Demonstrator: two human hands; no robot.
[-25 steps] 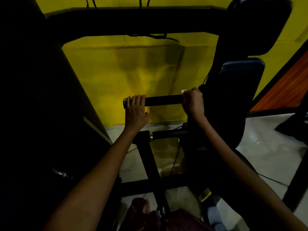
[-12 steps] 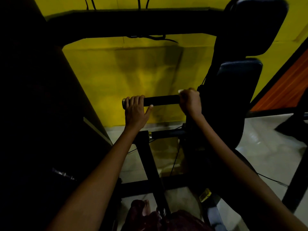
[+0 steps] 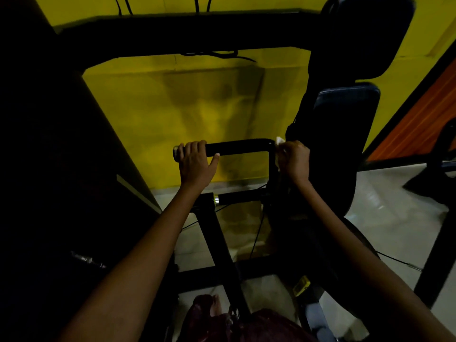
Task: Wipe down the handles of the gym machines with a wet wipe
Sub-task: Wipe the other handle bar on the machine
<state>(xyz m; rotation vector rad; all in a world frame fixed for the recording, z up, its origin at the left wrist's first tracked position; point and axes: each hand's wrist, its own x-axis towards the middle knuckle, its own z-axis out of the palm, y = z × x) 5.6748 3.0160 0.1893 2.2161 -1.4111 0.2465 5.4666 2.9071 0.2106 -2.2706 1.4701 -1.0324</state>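
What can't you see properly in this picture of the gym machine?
- Wet wipe, head view: only small white bits show; the right hand covers the rest.
- Handle, head view: its left end lies under the left hand.
- Machine parts at left, head view: lost in deep shadow.
- Upper pad, head view: cut off by the top edge.

Single head-worn wide view, looking forward and down along both arms; handle (image 3: 238, 146) close, yellow wall (image 3: 172, 114) behind, floor (image 3: 385, 218) below.
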